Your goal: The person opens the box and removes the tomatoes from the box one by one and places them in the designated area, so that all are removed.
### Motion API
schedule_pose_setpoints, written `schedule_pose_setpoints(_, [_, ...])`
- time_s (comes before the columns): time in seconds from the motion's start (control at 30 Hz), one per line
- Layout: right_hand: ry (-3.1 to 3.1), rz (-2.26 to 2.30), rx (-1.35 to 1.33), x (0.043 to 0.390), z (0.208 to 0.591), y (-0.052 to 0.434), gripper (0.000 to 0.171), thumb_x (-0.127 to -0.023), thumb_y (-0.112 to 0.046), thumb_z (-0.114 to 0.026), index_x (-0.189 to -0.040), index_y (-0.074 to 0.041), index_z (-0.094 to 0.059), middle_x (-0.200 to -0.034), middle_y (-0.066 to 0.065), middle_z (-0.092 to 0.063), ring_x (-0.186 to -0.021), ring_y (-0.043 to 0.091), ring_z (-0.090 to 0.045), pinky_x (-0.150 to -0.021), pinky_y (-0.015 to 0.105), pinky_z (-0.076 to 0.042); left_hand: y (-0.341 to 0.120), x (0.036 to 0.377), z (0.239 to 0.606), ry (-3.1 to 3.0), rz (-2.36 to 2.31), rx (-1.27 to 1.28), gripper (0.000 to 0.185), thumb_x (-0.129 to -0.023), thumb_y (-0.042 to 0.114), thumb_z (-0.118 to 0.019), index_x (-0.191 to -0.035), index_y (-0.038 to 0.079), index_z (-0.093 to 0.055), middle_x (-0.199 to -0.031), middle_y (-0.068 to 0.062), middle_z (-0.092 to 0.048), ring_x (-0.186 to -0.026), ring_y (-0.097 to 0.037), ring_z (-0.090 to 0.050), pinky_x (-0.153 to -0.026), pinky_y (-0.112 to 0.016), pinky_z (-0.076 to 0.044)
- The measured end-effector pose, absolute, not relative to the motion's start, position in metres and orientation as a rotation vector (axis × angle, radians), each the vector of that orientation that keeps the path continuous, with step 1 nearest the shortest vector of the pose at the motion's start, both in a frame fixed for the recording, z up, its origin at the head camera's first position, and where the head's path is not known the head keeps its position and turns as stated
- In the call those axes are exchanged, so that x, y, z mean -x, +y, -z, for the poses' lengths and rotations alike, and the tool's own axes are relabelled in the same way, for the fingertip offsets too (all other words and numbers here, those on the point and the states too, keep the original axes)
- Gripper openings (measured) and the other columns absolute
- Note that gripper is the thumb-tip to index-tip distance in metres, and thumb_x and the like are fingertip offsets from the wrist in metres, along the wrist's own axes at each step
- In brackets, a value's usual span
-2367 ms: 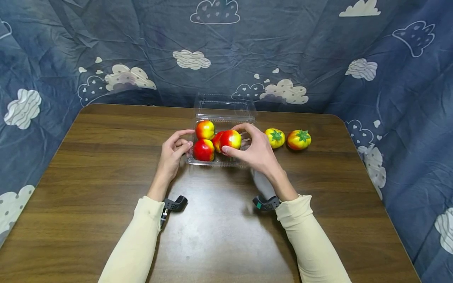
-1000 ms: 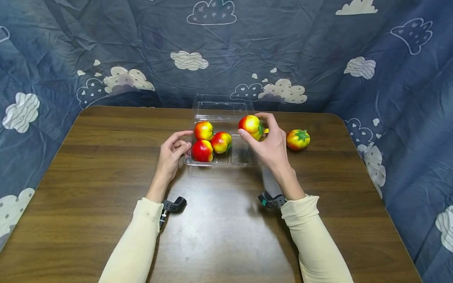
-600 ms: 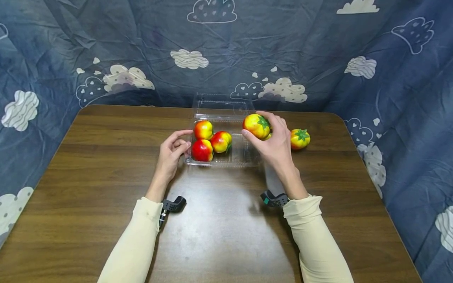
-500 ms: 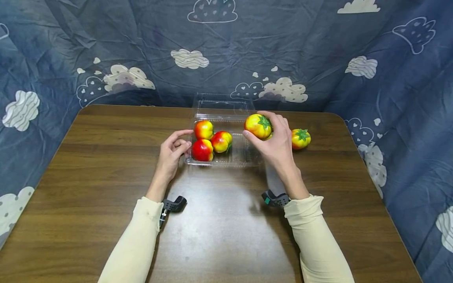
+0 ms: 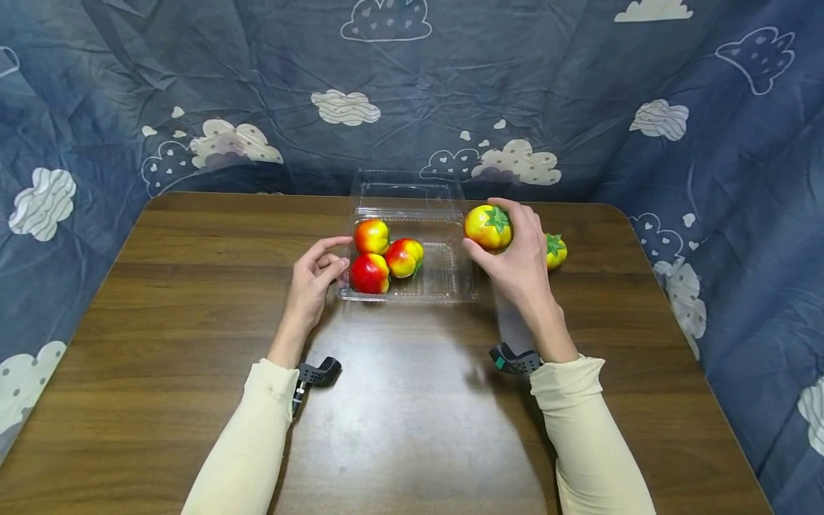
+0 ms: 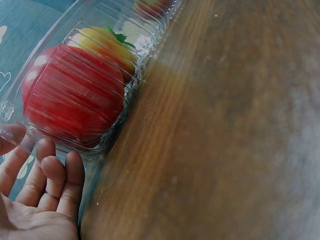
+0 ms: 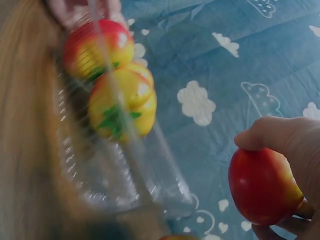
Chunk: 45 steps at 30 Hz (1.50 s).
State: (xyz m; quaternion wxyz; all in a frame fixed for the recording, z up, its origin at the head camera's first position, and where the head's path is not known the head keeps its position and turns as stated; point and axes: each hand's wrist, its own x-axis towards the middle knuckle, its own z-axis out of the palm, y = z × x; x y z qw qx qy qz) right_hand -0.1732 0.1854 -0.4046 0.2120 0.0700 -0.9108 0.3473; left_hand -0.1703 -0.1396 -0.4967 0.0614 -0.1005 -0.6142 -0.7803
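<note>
My right hand point(image 5: 484, 227) grips a yellow-red toy tomato point(image 5: 489, 226) with a green stem, held just right of the clear plastic container point(image 5: 450, 275). The right wrist view shows this tomato point(image 7: 262, 187) red underneath, with my thumb point(image 7: 280, 135) over it. Three red-yellow tomatoes point(image 5: 373, 235) point(image 5: 370, 273) point(image 5: 404, 257) lie in the container's left half. My left hand point(image 5: 320, 272) holds the container's left edge between thumb and curled fingers. In the left wrist view the fingers point(image 6: 55, 175) curl beside the corner where the red tomato point(image 6: 75, 97) sits.
Another tomato point(image 5: 556, 250) lies on the brown table point(image 5: 193, 286), partly hidden behind my right hand. The container's open lid point(image 5: 405, 193) stands at the back. A blue cloud-print cloth point(image 5: 412, 86) hangs behind and around the table.
My right hand lifted a tomato out of the container and carried it right, toward the tomato on the table. My left hand and the container stayed put.
</note>
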Motion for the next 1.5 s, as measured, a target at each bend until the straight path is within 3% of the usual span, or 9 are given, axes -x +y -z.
schedule_pose_setpoints(0.67, [-2.52,-0.918,-0.056,0.172,0.405,0.252,0.067,-0.075,-0.034,-0.085,-0.134,-0.016,-0.057,-0.126,0.011,-0.058,-0.114,0.028,-0.049,-0.097,0.048,-0.038,-0.138,0.169,0.498,-1.846,2.369,0.313,0.035,-0.093,0.0,-0.062,-0.128,-0.006,-0.059,-0.074,-0.011,-0.059,-0.062,-0.023,-0.049,-0.057,-0.02,-0.049])
schedule_pose_setpoints(1.13, [-2.559,-0.911,0.224,0.168,0.403,0.312,0.067,-0.083,-0.034,-0.078,-0.142,-0.018,-0.05,-0.134,0.014,-0.053,-0.121,0.033,-0.044,-0.107,0.054,-0.026,-0.139,0.17,0.496,-1.846,2.36,0.315,0.035,-0.093,0.0,-0.062,-0.128,-0.007,-0.058,-0.074,-0.014,-0.058,-0.062,-0.024,-0.048,-0.057,-0.021,-0.048])
schedule_pose_setpoints(1.5, [-2.661,-0.88,0.339,0.176,0.423,0.338,0.071,-0.085,-0.031,-0.076,-0.146,-0.011,-0.044,-0.141,0.023,-0.046,-0.129,0.043,-0.038,-0.115,0.061,-0.013,-0.14,0.171,0.497,-1.861,2.343,0.319,0.034,-0.094,0.0,-0.062,-0.127,-0.005,-0.059,-0.075,-0.013,-0.058,-0.062,-0.022,-0.048,-0.057,-0.021,-0.048])
